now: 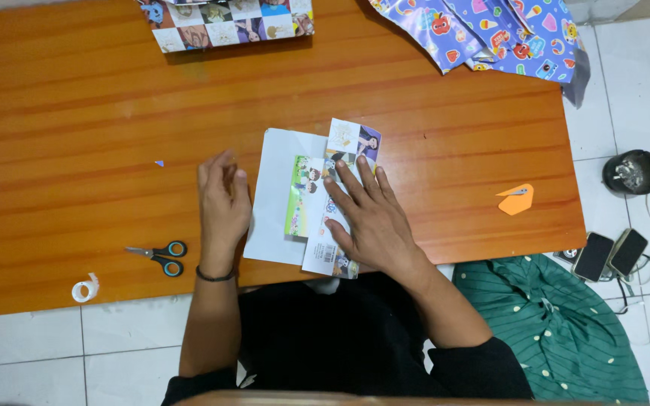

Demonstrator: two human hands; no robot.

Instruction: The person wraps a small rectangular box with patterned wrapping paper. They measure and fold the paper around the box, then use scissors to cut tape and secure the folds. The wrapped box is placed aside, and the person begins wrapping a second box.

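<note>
A small flat package half wrapped in cartoon-print paper [338,197] lies near the front edge of the orange wooden table [430,128], with the paper's white underside [276,192] spread out to its left. My right hand [366,218] presses flat on the package, fingers spread. My left hand [222,207] rests palm down on the table at the white sheet's left edge, fingers loosely apart and holding nothing. A dark band is on my left wrist.
Scissors with blue-black handles [161,256] and a tape roll [84,289] lie at the front left. An orange cutter [517,199] sits to the right. A wrapped box [227,22] and loose blue patterned paper [490,34] lie at the far edge. Two phones [609,256] rest on the tiled floor.
</note>
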